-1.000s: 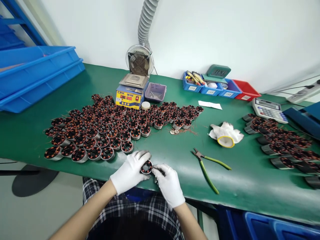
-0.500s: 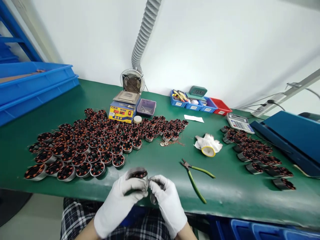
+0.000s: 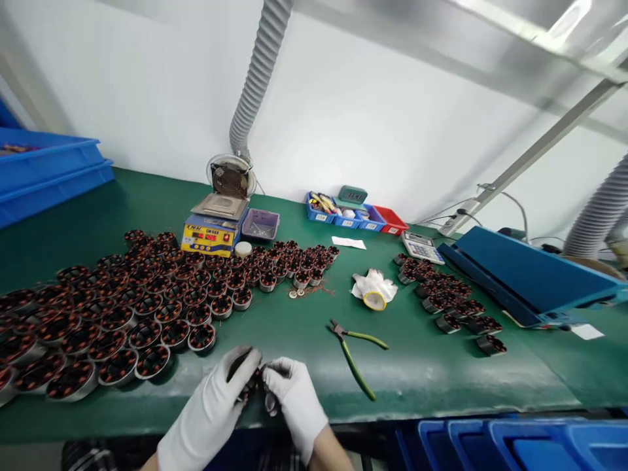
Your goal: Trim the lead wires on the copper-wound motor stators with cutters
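My left hand [image 3: 216, 396], in a white glove with dark-stained fingers, is closed around a motor stator [image 3: 253, 384] with dark and copper-coloured windings. My right hand [image 3: 289, 392], gloved the same way, has its fingers pinched together right beside the stator; what is between them is too small to make out. Both hands are over the table's front edge. To their right lie green-handled cutting pliers [image 3: 350, 350], jaws pointing away from me. Many more stators [image 3: 144, 332] stand close together on the left, and a smaller group [image 3: 444, 294] stands on the right.
Behind the left group are a yellow-and-blue heating unit [image 3: 210, 237] and a purple tray [image 3: 261, 226]. A spare white glove [image 3: 373, 288] lies mid-table. Small blue bins [image 3: 321, 212], a red bin [image 3: 392, 221] and a calculator [image 3: 422, 248] sit farther back. A blue machine [image 3: 527, 275] stands right.
My view has swung to the right, so the table's things appear farther left. The stator in my left hand has tilted, its windings now turned toward my right hand.
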`<move>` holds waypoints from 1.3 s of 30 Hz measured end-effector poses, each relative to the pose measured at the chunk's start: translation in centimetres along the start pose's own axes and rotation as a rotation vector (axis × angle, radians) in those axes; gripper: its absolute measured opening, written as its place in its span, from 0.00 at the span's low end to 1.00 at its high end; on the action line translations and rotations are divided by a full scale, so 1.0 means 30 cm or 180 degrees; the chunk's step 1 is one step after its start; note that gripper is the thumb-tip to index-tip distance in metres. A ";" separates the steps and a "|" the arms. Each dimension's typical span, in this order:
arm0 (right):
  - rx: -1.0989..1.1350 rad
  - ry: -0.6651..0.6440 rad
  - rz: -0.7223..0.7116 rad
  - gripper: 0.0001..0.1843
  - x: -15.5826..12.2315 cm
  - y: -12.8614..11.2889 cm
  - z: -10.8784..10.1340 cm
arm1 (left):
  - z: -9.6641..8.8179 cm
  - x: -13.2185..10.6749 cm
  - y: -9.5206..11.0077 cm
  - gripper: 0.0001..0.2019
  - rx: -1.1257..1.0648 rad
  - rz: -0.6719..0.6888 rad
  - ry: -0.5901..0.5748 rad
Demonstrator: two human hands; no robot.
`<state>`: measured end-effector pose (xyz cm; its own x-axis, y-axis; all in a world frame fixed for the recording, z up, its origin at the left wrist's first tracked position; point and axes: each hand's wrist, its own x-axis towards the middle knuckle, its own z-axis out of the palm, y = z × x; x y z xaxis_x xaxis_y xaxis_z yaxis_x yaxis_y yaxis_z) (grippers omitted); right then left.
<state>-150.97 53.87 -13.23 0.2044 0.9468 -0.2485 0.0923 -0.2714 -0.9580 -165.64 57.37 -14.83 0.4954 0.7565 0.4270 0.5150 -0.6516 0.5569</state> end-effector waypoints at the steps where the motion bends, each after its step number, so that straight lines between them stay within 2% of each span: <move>1: 0.0141 -0.0297 0.0310 0.21 0.012 0.003 -0.005 | 0.016 -0.007 -0.005 0.26 0.0197 -0.0040 0.0136; 2: 0.0190 -0.0537 0.0493 0.22 0.025 0.004 -0.013 | 0.028 -0.011 -0.009 0.26 0.0308 -0.0093 0.0138; 4: 0.0137 -0.0756 0.0592 0.20 0.050 0.001 -0.033 | 0.037 -0.010 -0.012 0.21 0.0275 -0.0263 -0.0167; 6: -0.0207 -0.0850 0.0339 0.12 0.068 -0.018 -0.056 | 0.028 0.003 -0.008 0.21 0.0210 -0.0409 -0.0420; 8: -0.1309 -0.1013 -0.0383 0.04 0.077 -0.054 -0.077 | 0.013 0.017 -0.001 0.23 0.0210 -0.0410 -0.0532; 10: -0.2789 -0.1275 -0.1165 0.08 0.079 -0.097 -0.097 | 0.002 0.024 0.005 0.25 0.0243 -0.0321 -0.0600; 12: -0.3787 -0.1514 -0.1498 0.10 0.079 -0.132 -0.126 | -0.001 0.023 0.005 0.26 0.0277 -0.0268 -0.0658; 14: -0.3996 -0.1670 -0.1517 0.10 0.081 -0.148 -0.177 | 0.002 0.018 0.000 0.27 0.0305 -0.0242 -0.0685; 16: -0.3739 -0.1669 -0.1379 0.10 0.084 -0.140 -0.257 | 0.002 0.014 -0.003 0.27 0.0324 -0.0201 -0.0709; 18: -0.3459 -0.1321 -0.1092 0.11 0.088 -0.111 -0.357 | -0.004 0.014 0.004 0.26 0.0379 -0.0198 -0.0727; 20: -0.3522 -0.0468 -0.0657 0.13 0.091 -0.068 -0.452 | -0.015 0.021 0.025 0.26 0.0471 -0.0242 -0.0719; 22: -0.3951 0.0501 -0.0242 0.19 0.092 -0.019 -0.513 | -0.023 0.035 0.056 0.28 0.0537 -0.0259 -0.0699; 24: -0.4436 0.1185 0.0025 0.30 0.090 0.026 -0.527 | -0.026 0.055 0.085 0.27 0.0554 -0.0243 -0.0776; 25: -0.4636 0.1390 0.0090 0.33 0.087 0.044 -0.519 | -0.024 0.066 0.095 0.23 0.0561 -0.0265 -0.0877; 28: -0.5009 0.1698 0.0161 0.30 0.072 0.080 -0.468 | -0.015 0.091 0.106 0.09 0.0552 -0.0411 -0.1333; 30: -0.5029 0.1675 0.0116 0.27 0.060 0.095 -0.436 | -0.012 0.098 0.105 0.10 0.0546 -0.0473 -0.1541; 32: -0.4721 0.1690 0.0038 0.24 0.047 0.108 -0.411 | -0.013 0.098 0.106 0.12 0.0564 -0.0509 -0.1601; 35: -0.3662 0.1913 -0.0209 0.18 0.016 0.116 -0.367 | -0.016 0.092 0.116 0.13 0.0555 -0.0587 -0.1611; 36: -0.3216 0.1846 -0.0282 0.17 0.001 0.112 -0.347 | -0.016 0.090 0.120 0.13 0.0538 -0.0604 -0.1608; 37: -0.2770 0.1626 -0.0280 0.18 -0.018 0.102 -0.327 | -0.015 0.089 0.123 0.13 0.0523 -0.0616 -0.1599; 39: -0.1906 0.0787 0.0051 0.18 -0.063 0.071 -0.288 | -0.012 0.086 0.125 0.13 0.0519 -0.0627 -0.1566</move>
<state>-142.75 50.00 -13.57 0.4220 0.8935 -0.1533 0.6003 -0.4022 -0.6913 -162.68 56.89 -11.38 0.6270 0.7750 -0.0789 0.7132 -0.5303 0.4584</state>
